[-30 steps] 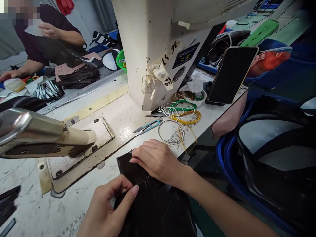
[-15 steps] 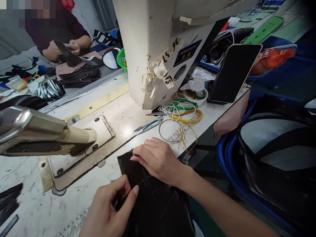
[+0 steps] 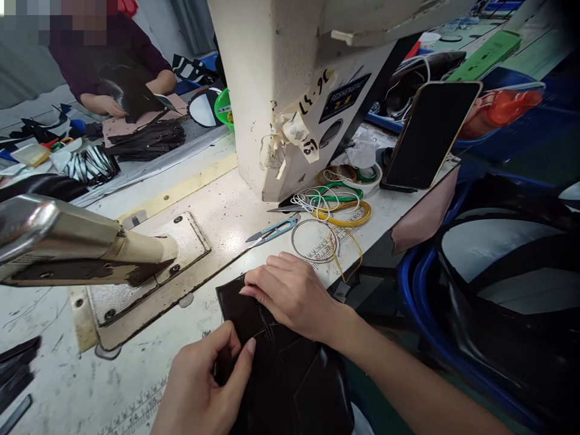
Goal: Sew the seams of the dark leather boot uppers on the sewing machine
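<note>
Both hands are on one glossy black leather piece [image 3: 290, 374], which lies at the near edge of the worn white table [image 3: 217, 223] and hangs partly over it. The left hand [image 3: 203, 386] pinches its left border between thumb and bent fingers; the right hand [image 3: 292, 296] rests on top, fingers unclenched, pressing so that it does not slide, I think. Bare table is free at left; blue-handled thread snips [image 3: 272, 231] lie near behind the right hand.
</note>
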Tool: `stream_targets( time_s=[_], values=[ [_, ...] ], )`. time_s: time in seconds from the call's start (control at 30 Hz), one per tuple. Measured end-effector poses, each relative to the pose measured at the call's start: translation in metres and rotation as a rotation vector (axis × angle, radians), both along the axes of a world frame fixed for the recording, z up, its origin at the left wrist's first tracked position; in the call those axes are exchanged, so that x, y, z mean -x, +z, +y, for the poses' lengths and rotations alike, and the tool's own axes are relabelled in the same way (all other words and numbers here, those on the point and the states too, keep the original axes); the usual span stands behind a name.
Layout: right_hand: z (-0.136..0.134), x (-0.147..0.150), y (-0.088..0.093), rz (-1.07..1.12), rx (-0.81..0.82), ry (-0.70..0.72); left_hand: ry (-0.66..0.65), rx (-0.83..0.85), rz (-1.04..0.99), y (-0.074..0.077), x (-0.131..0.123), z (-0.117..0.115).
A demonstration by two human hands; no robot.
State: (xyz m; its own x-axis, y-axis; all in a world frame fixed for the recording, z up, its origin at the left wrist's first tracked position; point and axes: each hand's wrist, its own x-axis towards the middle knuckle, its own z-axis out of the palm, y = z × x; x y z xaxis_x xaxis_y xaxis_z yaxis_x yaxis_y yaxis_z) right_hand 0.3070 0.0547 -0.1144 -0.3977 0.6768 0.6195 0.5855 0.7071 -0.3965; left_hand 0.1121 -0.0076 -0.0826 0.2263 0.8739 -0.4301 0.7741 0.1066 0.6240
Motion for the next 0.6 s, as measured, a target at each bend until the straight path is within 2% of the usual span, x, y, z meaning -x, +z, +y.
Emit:
stream_targets(
  time_s=[0.23,0.43,0.6],
  values=[
    [-0.002,-0.009,0.006,-0.034,0.058,0.013,-0.014,-0.050,0.081,-0.008,-0.003,-0.001],
    [-0.045,-0.039,0.021,-0.101,0.225,-0.040,0.003,-0.045,0.083,-0.012,-0.006,-0.002],
    [-0.066,-0.040,0.017,-0.087,0.394,-0.013,0.006,-0.063,0.094,-0.012,-0.006,-0.002]
  ],
)
